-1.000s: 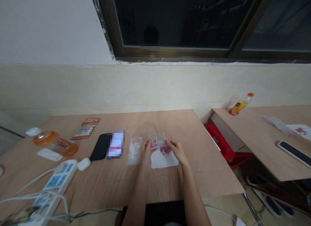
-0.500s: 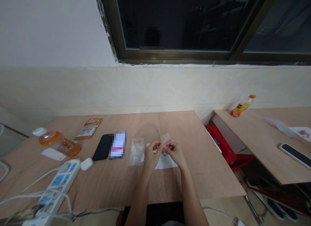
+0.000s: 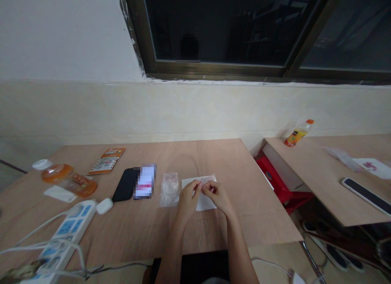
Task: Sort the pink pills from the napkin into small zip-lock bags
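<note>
The left hand [image 3: 188, 197] and right hand [image 3: 219, 195] meet at the fingertips, pinching a small clear bag [image 3: 209, 178], mostly hidden, over the paper [image 3: 206, 203] on the worktop [image 3: 262, 219]. Just left lies a clear packet [image 3: 170, 190], then a lit phone [image 3: 146, 181]; near left, a power strip [image 3: 71, 225].

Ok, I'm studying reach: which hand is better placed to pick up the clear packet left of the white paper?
Probably the left hand: the clear packet lies just beside it. The right hand is farther off, beyond the left. Both are over the white paper.
</note>
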Motion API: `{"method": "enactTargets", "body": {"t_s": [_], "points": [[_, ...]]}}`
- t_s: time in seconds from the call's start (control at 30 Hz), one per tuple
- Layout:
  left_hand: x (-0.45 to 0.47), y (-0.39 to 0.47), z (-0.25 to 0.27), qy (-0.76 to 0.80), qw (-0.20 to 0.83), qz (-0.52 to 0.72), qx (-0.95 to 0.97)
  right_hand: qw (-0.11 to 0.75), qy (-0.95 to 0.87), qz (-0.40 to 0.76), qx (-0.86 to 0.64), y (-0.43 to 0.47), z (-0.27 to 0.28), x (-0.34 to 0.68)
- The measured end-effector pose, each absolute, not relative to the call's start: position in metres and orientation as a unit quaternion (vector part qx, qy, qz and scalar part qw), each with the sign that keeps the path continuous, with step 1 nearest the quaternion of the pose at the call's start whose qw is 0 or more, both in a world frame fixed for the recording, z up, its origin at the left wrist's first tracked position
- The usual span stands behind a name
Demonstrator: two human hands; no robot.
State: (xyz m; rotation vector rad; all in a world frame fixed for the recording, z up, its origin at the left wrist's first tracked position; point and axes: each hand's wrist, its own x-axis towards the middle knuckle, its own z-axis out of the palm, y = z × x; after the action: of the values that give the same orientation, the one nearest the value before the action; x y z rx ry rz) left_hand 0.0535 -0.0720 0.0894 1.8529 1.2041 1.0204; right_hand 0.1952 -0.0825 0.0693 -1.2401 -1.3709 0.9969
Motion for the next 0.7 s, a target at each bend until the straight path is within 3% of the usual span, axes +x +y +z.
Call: {"method": "enactTargets", "body": {"t_s": [0.43,0.7], "points": [[0.046,-0.086,0.087,0.528,0.156,0.29,0.783,0.517,-0.576,0.286,-0.565,-0.093,0.061,0.178],[0.045,-0.091,0.085,0.531,0.141,0.298,0.78,0.521,-0.558,0.221,-0.606,-0.099,0.061,0.168]]}}
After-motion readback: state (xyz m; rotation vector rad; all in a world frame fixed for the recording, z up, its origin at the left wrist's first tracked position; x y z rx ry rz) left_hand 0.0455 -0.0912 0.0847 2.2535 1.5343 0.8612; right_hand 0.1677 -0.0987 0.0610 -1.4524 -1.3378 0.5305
